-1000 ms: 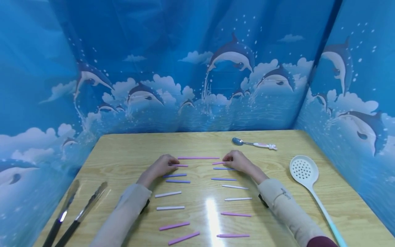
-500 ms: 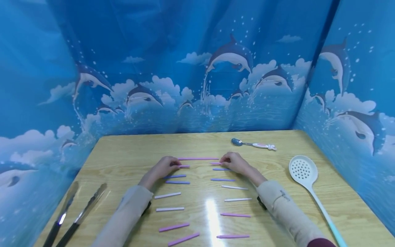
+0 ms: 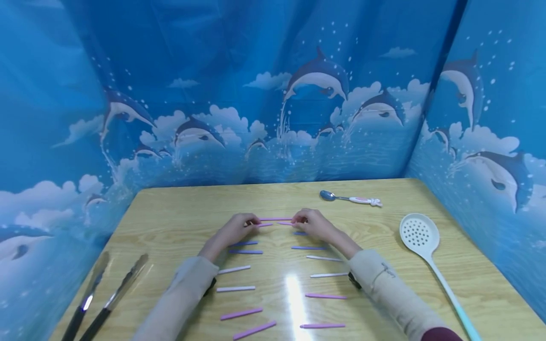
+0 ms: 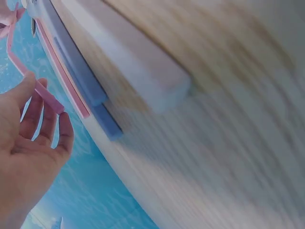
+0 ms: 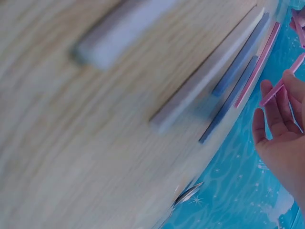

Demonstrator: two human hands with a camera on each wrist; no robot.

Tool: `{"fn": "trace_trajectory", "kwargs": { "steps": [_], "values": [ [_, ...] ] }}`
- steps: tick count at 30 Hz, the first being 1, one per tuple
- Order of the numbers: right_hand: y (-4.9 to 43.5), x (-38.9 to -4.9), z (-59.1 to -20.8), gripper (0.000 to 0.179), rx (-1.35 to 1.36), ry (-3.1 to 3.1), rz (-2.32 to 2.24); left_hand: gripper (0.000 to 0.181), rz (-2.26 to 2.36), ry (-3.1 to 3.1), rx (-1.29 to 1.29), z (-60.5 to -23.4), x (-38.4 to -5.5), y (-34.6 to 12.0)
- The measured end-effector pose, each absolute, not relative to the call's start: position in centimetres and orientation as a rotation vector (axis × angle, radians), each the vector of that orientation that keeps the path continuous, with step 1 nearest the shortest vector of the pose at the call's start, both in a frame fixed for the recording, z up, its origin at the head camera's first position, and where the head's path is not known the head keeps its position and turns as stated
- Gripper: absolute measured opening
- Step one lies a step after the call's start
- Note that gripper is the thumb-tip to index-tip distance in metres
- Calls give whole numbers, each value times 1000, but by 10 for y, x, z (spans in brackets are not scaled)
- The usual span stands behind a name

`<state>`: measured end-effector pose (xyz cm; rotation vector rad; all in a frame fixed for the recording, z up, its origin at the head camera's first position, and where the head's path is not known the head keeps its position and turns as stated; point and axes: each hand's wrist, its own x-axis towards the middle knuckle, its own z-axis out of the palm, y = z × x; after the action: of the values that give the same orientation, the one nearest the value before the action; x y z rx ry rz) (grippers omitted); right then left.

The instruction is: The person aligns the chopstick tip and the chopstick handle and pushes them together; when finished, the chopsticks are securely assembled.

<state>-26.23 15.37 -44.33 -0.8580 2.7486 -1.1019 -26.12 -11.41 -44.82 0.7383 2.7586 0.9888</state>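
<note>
Between thumb and fingers my left hand [image 3: 234, 229] pinches a short pink stick [image 4: 49, 99], raised off the table in the left wrist view. My right hand [image 3: 316, 224] pinches another pink stick [image 5: 272, 93] in the same way. In the head view the free ends of the two sticks point at each other, close together. A longer pink stick [image 3: 275, 219] lies just behind them, partly covered by the fingers. Nearest the wrists lie blue sticks, one [image 3: 245, 252] on the left and one [image 3: 308, 247] on the right.
Several more sticks lie in two columns, such as a whitish one [image 3: 236, 288] and a pink one [image 3: 322, 326]. Tongs with black handles [image 3: 100, 322] lie at the left. A spoon [image 3: 360, 201] is at the back right, a white skimmer [image 3: 420, 234] at the right.
Both hands have moved inward with their pink sticks, the left rightward and the right leftward. The gap between the stick ends has narrowed, and the fingers cover more of the long stick.
</note>
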Motion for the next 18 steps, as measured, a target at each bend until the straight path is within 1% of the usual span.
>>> {"fn": "trace_trajectory", "kwargs": {
  "steps": [9,18],
  "values": [
    [149,-260,-441,7,-858,2743,-1122,14,1012,2754,735,-447,-263,-109],
    [147,-259,-440,9,-893,2744,-1109,14,1002,2758,813,-449,-263,-112]
  ]
}}
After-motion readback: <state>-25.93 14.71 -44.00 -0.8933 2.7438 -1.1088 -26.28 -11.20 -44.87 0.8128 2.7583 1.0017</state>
